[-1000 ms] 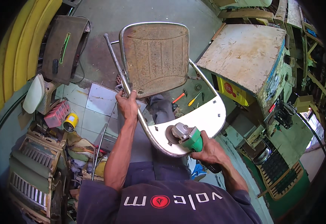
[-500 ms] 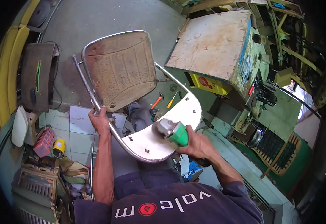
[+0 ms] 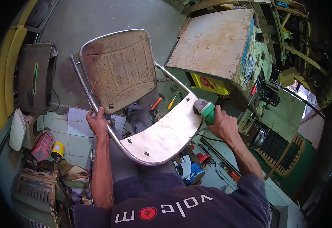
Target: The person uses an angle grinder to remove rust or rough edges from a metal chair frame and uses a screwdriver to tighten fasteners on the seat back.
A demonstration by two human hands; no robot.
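A chair with a chromed tube frame [image 3: 83,81] lies tilted across my lap. It has a rusty brown seat panel [image 3: 120,70] at the far end and a curved white panel [image 3: 169,131] nearer me. My left hand [image 3: 98,123] is closed around the left tube, beside the near corner of the rusty panel. In my right hand [image 3: 226,124] is a green angle grinder [image 3: 208,111], its metal head at the right edge of the white panel. The grinder's disc is hidden, so contact cannot be told. Small dark clips [image 3: 146,154] sit on the white panel.
Beyond the chair, a red-handled tool [image 3: 157,102] and a yellow screwdriver [image 3: 172,102] lie on the floor. A worn wooden bench [image 3: 211,41] stands far right. At left are a yellow can [image 3: 57,152] and a red container [image 3: 43,145].
My right hand has carried the angle grinder right and away from me, from the middle of the white panel to its right edge. My left hand keeps its hold on the tube.
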